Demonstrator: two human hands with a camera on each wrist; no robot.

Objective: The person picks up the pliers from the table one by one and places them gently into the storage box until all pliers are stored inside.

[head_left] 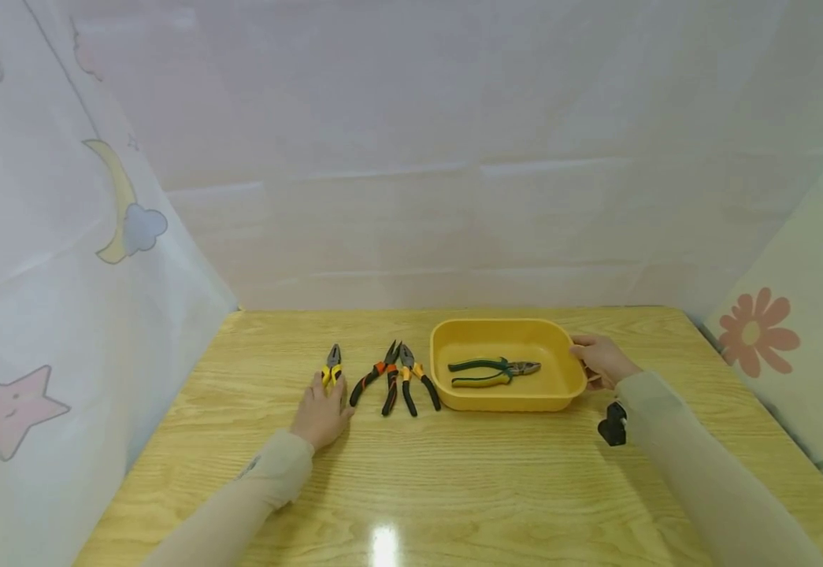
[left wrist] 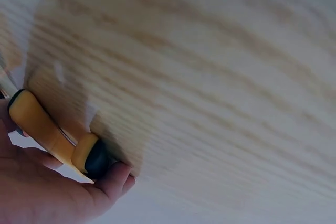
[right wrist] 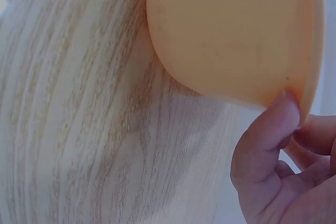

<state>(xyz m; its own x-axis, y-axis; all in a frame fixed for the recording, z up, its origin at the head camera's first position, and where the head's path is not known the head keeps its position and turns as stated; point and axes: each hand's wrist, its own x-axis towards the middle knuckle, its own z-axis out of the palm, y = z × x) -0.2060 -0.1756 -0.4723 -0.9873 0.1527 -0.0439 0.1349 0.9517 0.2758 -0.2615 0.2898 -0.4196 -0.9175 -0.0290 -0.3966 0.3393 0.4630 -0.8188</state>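
My left hand (head_left: 322,413) grips the yellow-and-black handles of a pair of pliers (head_left: 334,356) at the left of the row. Those pliers lie on the table with their jaws pointing away. In the left wrist view the handle ends (left wrist: 39,121) show between thumb and fingers. With thumb and fingers, my right hand (head_left: 601,359) pinches the right rim of a yellow plastic tray (head_left: 507,402); the right wrist view shows the thumb against the tray's outer wall (right wrist: 231,35). Inside the tray lie pliers with green-and-yellow handles (head_left: 482,381), jaws to the right.
Between the left hand and the tray lie long-nose pliers with red-and-black handles (head_left: 365,383) and pliers with orange-and-black handles (head_left: 426,381), their tips close together. A wooden table (head_left: 496,488) carries everything. Pale printed cloth (head_left: 411,197) hangs behind and at both sides.
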